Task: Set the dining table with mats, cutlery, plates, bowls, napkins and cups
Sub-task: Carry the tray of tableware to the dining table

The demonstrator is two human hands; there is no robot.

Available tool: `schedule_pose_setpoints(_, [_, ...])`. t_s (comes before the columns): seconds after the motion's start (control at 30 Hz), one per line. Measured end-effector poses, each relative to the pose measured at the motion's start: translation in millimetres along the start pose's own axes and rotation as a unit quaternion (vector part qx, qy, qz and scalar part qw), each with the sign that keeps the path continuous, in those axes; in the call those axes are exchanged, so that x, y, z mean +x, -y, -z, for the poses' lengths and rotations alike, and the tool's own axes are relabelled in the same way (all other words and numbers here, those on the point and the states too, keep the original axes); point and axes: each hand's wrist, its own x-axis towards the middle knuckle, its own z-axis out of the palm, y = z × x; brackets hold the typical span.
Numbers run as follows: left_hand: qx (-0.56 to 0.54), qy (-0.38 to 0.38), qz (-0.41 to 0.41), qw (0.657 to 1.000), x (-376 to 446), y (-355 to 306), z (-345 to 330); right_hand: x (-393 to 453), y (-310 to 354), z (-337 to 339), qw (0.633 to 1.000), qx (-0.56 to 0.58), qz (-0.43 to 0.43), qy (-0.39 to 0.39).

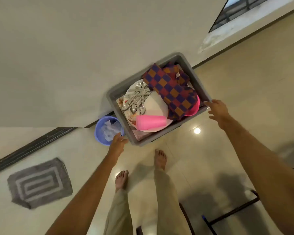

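Both hands reach toward a grey tub (196, 74) on the floor between them. The right hand (217, 110) has loose, spread fingers just at the tub's near corner; contact cannot be judged. The left hand (117, 142), fingers relaxed, is beside the opposite corner. Inside lie checkered cloths (172, 89), white plates (155, 106), cutlery (136, 98) and a pink cup (150, 122). Beyond the left hand stands a blue bucket (100, 131).

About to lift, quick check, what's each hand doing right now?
Left hand: open, reaching at the grey tub's near corner, holding nothing.
Right hand: open, fingers at the tub's rim, no grip yet.
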Motion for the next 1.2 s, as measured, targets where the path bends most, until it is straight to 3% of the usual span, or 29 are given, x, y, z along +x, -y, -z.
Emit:
schedule_pose_setpoints(0.17, [-0.022, -0.034, -0.009, 0.999, 25, -4, -13, 30, 7, -15, 0.998, 0.000, -0.007, 0.055])
schedule_pose_setpoints(0.3, [-0.111, -0.006, 0.050, 0.993, 53, 0, -8, 54, 9, -26, 0.980, -0.183, 0.063, -0.053])
schedule_pose_setpoints(0.43, [0.004, -0.022, 0.007, 1.000, 75, -3, -15, 63, 8, -39, 0.950, -0.261, 0.113, -0.130])
schedule_pose_setpoints(0.57, [0.002, -0.034, -0.002, 0.999, 96, -3, -18, 74, 8, -43, 0.906, -0.357, 0.142, -0.177])
schedule_pose_setpoints(0.73, [0.005, -0.056, -0.018, 0.998, 108, -7, -23, 102, 10, -24, 0.927, -0.339, 0.151, -0.049])
schedule_pose_setpoints(0.87, [0.044, -0.109, -0.036, 0.992, 102, -3, -26, 92, 6, -16, 0.938, -0.321, 0.128, -0.027])
schedule_pose_setpoints(1.0, [0.014, -0.094, -0.036, 0.995, 78, 7, -27, 60, -19, -4, 0.950, -0.271, 0.146, -0.055])
schedule_pose_setpoints(1.2, [0.028, -0.074, -0.021, 0.997, 38, 34, -14, 2, -82, 19, 0.960, -0.214, 0.094, -0.156])
